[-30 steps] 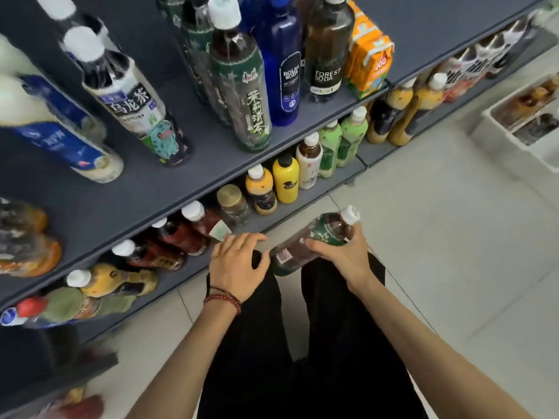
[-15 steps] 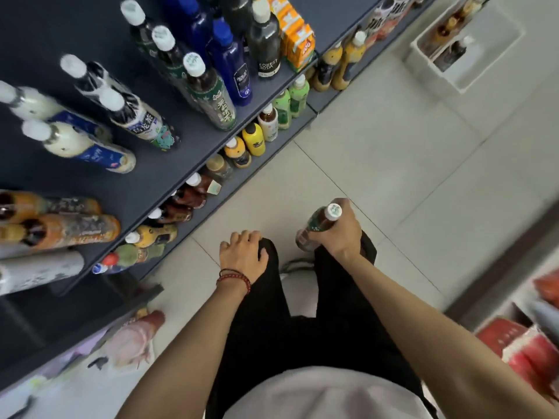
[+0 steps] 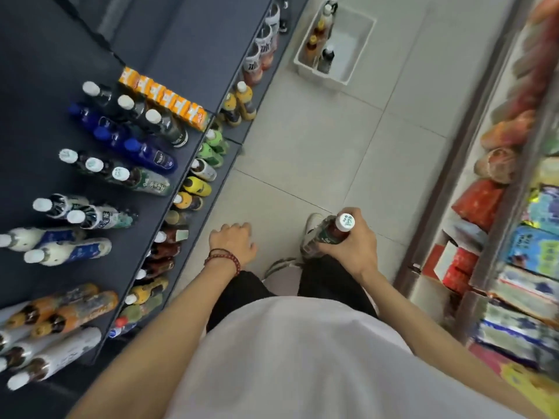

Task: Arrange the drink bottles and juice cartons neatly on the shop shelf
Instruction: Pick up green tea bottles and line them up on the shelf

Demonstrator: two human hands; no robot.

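**White-capped bottle (image 3: 329, 234) gripped in the right hand (image 3: 352, 246), left hand (image 3: 234, 241) holding nothing**

Right of centre in the frame, the right hand curls its fingers and thumb round the neck and shoulder of the bottle; the white cap (image 3: 346, 221) points up toward the camera, with dark liquid and a green label showing below it; the bottle hangs over the pale tiled floor (image 3: 317, 140), just above a white shoe (image 3: 311, 223), and stands apart from the shelving. The left hand sits at centre frame with its back to the camera; its fingers are bent loosely and grip nothing; a red beaded bracelet (image 3: 225, 261) circles the wrist; both forearms reach forward from a white shirt (image 3: 287, 358) over black trousers (image 3: 326, 276).

Left of the hands runs the dark grey shelf (image 3: 142, 237); on it bottles stand in short rows running front to back: white-capped dark bottles (image 3: 160, 125), blue bottles (image 3: 133, 146), green-labelled bottles (image 3: 142, 182), milky white bottles (image 3: 60, 252) and orange bottles (image 3: 75, 309) toward the lower left. A row of orange juice cartons (image 3: 165, 98) lines the shelf's right end, in the upper left of the frame. On a lower tier, nearer the floor, sit smaller bottles, among them a yellow bottle (image 3: 196, 186) and green ones (image 3: 211, 149).

At the top of the frame a white tub (image 3: 357, 46) rests on the floor with a few bottles inside; along the right edge a rack of packaged snacks (image 3: 514, 207) shows, blurred.
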